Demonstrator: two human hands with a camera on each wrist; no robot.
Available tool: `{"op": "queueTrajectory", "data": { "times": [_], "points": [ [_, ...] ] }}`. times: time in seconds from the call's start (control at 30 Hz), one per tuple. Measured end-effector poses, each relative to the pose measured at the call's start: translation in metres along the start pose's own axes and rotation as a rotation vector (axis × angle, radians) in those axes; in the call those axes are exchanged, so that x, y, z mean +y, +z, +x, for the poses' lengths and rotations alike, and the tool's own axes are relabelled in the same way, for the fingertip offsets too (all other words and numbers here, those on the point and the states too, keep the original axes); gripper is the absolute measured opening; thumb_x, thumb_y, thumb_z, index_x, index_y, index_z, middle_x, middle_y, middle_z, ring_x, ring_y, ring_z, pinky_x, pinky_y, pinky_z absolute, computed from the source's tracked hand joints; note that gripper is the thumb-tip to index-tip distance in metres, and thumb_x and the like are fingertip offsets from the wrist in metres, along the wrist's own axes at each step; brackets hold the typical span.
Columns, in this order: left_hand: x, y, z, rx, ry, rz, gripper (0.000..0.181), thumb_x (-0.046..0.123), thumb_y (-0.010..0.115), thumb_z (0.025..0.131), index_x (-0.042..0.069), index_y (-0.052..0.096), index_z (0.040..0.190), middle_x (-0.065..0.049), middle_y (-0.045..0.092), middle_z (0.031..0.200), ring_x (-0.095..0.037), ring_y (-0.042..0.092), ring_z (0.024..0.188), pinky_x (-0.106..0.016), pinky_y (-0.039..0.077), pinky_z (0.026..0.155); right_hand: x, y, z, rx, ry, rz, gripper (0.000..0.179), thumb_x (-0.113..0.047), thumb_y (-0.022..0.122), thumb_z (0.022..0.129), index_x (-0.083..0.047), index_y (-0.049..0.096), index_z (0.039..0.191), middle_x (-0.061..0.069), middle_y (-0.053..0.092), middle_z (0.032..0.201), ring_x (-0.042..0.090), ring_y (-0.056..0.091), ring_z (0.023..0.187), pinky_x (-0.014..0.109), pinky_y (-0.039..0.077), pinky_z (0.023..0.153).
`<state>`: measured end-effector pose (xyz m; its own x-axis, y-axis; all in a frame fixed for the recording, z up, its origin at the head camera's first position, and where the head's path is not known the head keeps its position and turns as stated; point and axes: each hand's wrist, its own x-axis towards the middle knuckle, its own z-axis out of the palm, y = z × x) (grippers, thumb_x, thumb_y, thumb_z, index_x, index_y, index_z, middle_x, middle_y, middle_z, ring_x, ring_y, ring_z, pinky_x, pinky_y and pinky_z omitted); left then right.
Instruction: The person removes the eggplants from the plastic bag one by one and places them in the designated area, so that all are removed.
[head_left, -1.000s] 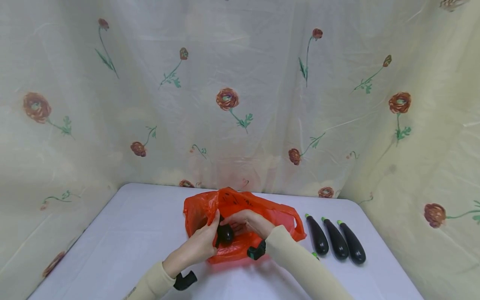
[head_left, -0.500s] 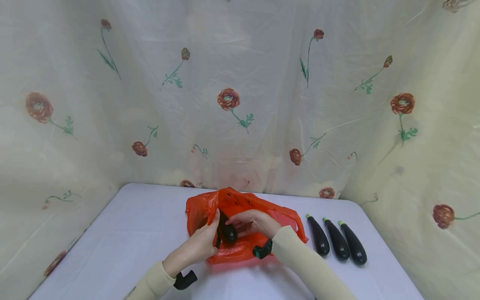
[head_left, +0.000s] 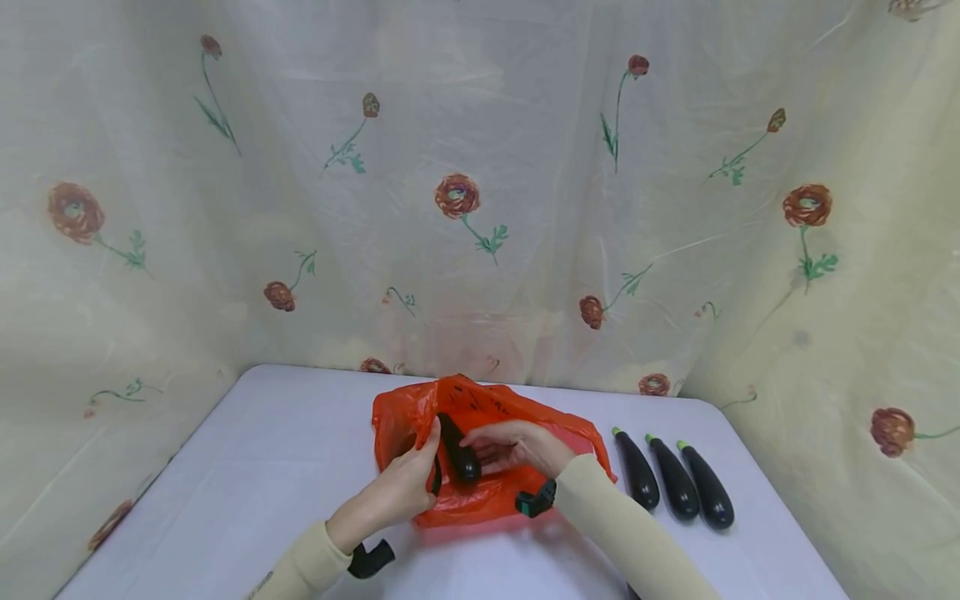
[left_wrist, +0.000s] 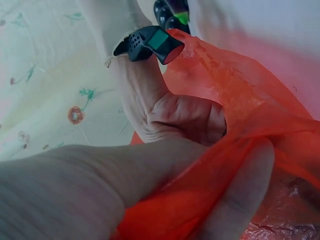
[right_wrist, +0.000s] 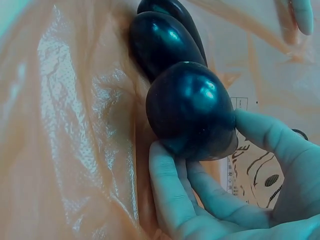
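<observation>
Inside the thin red plastic bag (head_left: 468,508), steer the long, glossy black eggplant (head_left: 455,446) by its rounded end, pinched in the bare right hand (head_left: 520,445); brace the bag wide by the edge pinched in the bare left hand (head_left: 407,482).

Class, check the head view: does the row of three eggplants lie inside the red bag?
No, the three eggplants lie side by side on the table, right of the red bag.

room opens left of the red bag (head_left: 397,414), while three eggplants (head_left: 673,480) obstruct its right.
</observation>
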<state>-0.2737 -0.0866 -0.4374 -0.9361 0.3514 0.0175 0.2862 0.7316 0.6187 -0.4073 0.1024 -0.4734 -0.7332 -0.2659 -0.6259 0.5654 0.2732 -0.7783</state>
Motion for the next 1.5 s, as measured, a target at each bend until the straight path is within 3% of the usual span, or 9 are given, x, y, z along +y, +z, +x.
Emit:
{"op": "queueTrajectory", "data": {
  "times": [0.3,0.4,0.53,0.8,1.03,1.5],
  "points": [
    [0.0,0.0,-0.001,-0.005,-0.002,-0.002,0.106,-0.006,0.073,0.077,0.004,0.002,0.155,-0.021,0.057,0.114,-0.013,0.046,0.051,-0.022,0.047,0.052,0.002,-0.008,0.001,-0.037,-0.004,-0.007,0.027,-0.024,0.076,0.082,-0.004,0.071,0.099,0.012,0.068,0.1,0.025,0.065,0.092,0.039,0.057,0.085],
    [0.0,-0.001,-0.001,-0.003,0.002,0.004,0.106,-0.007,0.073,0.077,0.004,0.002,0.155,-0.014,0.055,0.094,-0.014,0.044,0.05,-0.022,0.046,0.051,0.001,-0.011,-0.002,-0.059,0.008,-0.003,0.027,-0.025,0.074,0.084,-0.004,0.07,0.101,0.012,0.068,0.101,0.025,0.064,0.093,0.039,0.056,0.087],
    [0.0,-0.002,-0.002,0.002,0.009,0.008,0.107,-0.006,0.073,0.076,0.003,0.001,0.155,-0.007,0.047,0.082,-0.015,0.043,0.051,-0.022,0.045,0.051,-0.002,-0.016,-0.005,-0.087,0.0,-0.024,0.027,-0.026,0.069,0.088,-0.004,0.069,0.104,0.012,0.068,0.103,0.024,0.064,0.093,0.038,0.056,0.087],
    [-0.001,-0.001,0.0,-0.001,-0.002,-0.011,0.106,-0.006,0.073,0.077,0.004,0.002,0.155,-0.018,0.057,0.104,-0.013,0.047,0.052,-0.022,0.052,0.056,0.0,-0.025,-0.016,-0.142,-0.013,-0.097,0.025,-0.027,0.067,0.089,-0.007,0.07,0.103,0.01,0.069,0.102,0.022,0.064,0.091,0.034,0.058,0.082],
    [-0.002,0.0,0.0,-0.002,-0.007,-0.02,0.105,-0.005,0.073,0.078,0.005,0.001,0.155,-0.008,0.052,0.082,-0.013,0.046,0.05,-0.022,0.05,0.054,0.002,-0.028,-0.027,-0.224,0.015,-0.085,0.025,-0.026,0.062,0.092,-0.006,0.065,0.105,0.01,0.066,0.105,0.021,0.062,0.094,0.031,0.058,0.08],
    [0.0,-0.003,0.0,0.005,-0.008,-0.005,0.107,-0.005,0.074,0.077,0.004,0.002,0.155,-0.008,0.053,0.084,-0.014,0.047,0.053,-0.023,0.049,0.053,0.021,-0.04,-0.063,-0.284,-0.004,-0.038,0.032,-0.022,0.061,0.09,-0.001,0.056,0.114,0.011,0.063,0.106,0.023,0.063,0.097,0.033,0.057,0.084]
  ]
}}
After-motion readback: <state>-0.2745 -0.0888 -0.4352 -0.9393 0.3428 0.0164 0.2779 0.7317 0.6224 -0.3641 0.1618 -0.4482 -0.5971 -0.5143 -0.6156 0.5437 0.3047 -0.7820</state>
